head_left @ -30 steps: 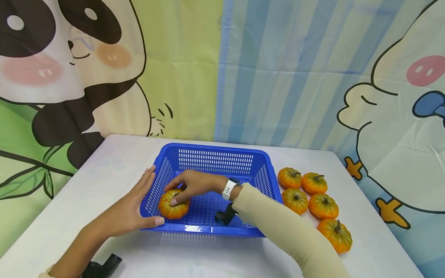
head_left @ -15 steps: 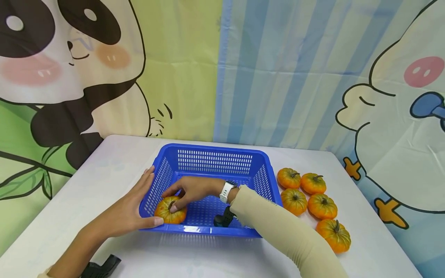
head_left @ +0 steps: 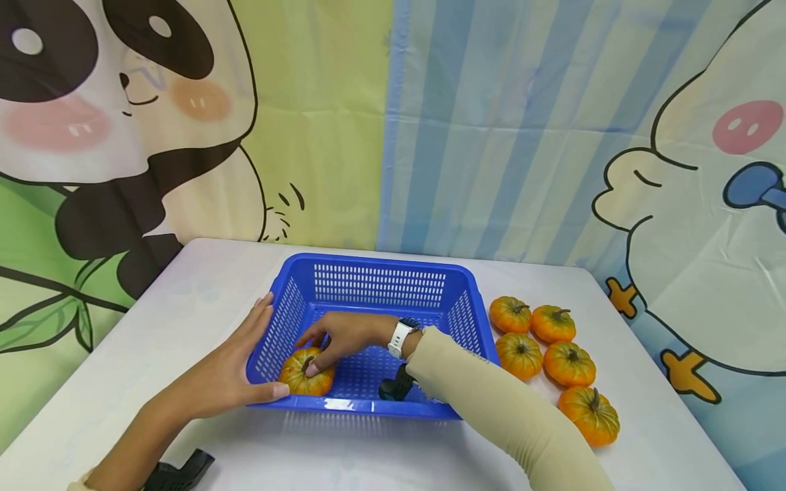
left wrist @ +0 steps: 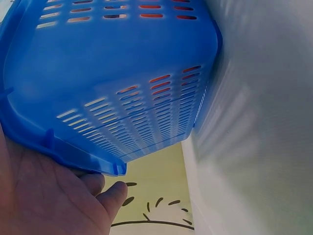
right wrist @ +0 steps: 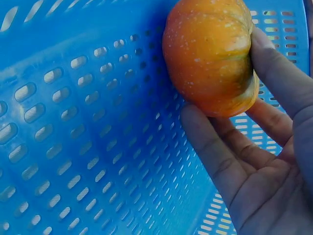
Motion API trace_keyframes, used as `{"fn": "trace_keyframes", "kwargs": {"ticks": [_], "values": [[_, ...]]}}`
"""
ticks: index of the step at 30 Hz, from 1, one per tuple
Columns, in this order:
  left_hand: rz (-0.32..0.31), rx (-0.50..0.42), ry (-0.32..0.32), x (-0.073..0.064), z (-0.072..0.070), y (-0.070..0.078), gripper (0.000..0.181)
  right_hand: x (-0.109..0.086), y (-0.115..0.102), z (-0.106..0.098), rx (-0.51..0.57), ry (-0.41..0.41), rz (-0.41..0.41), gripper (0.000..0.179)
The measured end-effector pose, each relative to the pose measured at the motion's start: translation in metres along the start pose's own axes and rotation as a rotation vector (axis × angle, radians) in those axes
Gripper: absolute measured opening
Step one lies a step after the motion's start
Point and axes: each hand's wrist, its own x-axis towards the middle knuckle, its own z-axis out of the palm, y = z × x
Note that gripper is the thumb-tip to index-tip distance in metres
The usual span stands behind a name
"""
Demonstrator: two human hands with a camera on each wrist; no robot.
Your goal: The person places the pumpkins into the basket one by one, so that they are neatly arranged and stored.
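Inside the blue plastic basket (head_left: 381, 407), my right hand (head_left: 346, 335) holds a small orange pumpkin (head_left: 301, 382) near the front left corner. Thumb and fingers are spread around its top by the stem, and in the right wrist view the pumpkin (right wrist: 210, 58) sits against the perforated blue wall. My left hand (head_left: 236, 368) rests against the basket's left side, fingers stretched along the rim and thumb at the front corner. From the left wrist view, its palm (left wrist: 54, 196) lies at the rim, outside the basket wall (left wrist: 98, 58).
Several more orange pumpkins (head_left: 570, 363) lie on the white table (head_left: 381, 457) to the right of the basket, the nearest one (head_left: 591, 416) beside my right sleeve (head_left: 497, 402). A cartoon-printed curtain (head_left: 479, 136) hangs behind the table.
My right hand has lowered the pumpkin toward the basket's front left corner, then shifted it slightly right. The left hand and the basket stay put.
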Motion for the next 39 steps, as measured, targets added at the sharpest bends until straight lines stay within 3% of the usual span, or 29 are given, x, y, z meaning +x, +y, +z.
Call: {"fn": "trace_keyframes", "kwargs": {"ticks": [9,20,29,39], "values": [[0.0,-0.005,0.006,0.0,0.0,-0.001,0.116,-0.001,0.006,-0.005,0.004,-0.036,-0.024,0.061],[-0.015,-0.01,0.0,0.001,0.001,-0.004,0.116,-0.029,-0.004,-0.03,0.112,-0.007,-0.018,0.058],[-0.028,-0.015,0.004,-0.002,-0.001,-0.004,0.117,-0.06,-0.012,-0.052,0.179,0.17,-0.048,0.048],[-0.027,0.016,0.012,0.0,0.003,-0.002,0.118,-0.106,-0.014,-0.061,0.114,0.387,-0.024,0.047]]}}
